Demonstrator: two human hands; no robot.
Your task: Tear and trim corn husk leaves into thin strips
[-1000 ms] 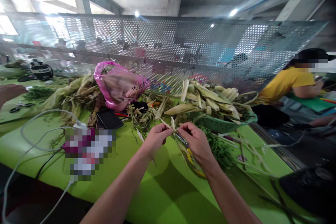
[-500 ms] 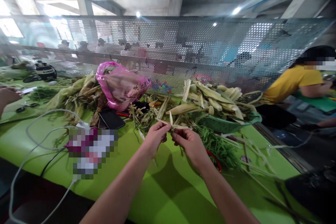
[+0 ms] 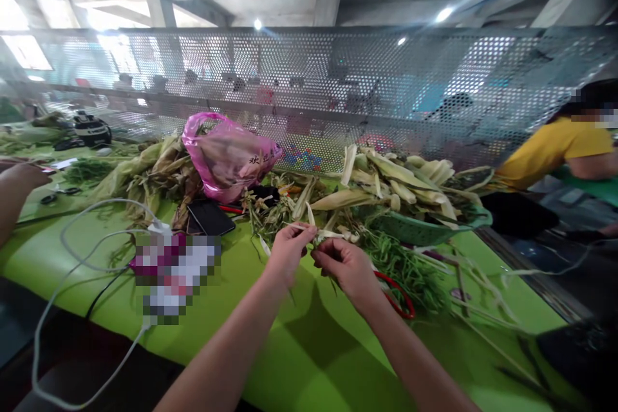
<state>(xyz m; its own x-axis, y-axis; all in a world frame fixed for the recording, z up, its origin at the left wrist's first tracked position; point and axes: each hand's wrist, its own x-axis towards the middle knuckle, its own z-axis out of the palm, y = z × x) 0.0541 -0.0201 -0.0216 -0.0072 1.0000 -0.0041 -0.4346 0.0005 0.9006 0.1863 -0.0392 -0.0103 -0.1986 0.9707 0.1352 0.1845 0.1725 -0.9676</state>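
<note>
My left hand (image 3: 291, 250) pinches pale strips of corn husk (image 3: 309, 212) between thumb and forefinger, one strip standing up and others sticking out sideways. Close beside it, my right hand (image 3: 345, 265) has its thumb and fingers pressed together on the lower part of the same husk piece, with thin green ends hanging below. Both hands are above the green table (image 3: 270, 341). Just behind them lies a heap of dried husks and stalks (image 3: 290, 206). To the right, a green basket (image 3: 415, 228) holds more corn husks (image 3: 400, 183).
A pink plastic bag (image 3: 226, 161), a black phone (image 3: 210, 217) and a power strip with white cables (image 3: 157, 251) are on the left. Red-handled scissors (image 3: 400, 293) lie by green sprigs (image 3: 415, 277). Another person's arm (image 3: 17, 190) reaches in at left; a yellow-sleeved person (image 3: 555, 148) sits right.
The view has shifted slightly, so the scene sits a little further right. My right fingertips have dropped slightly below my left thumb, and more of the red handles shows.
</note>
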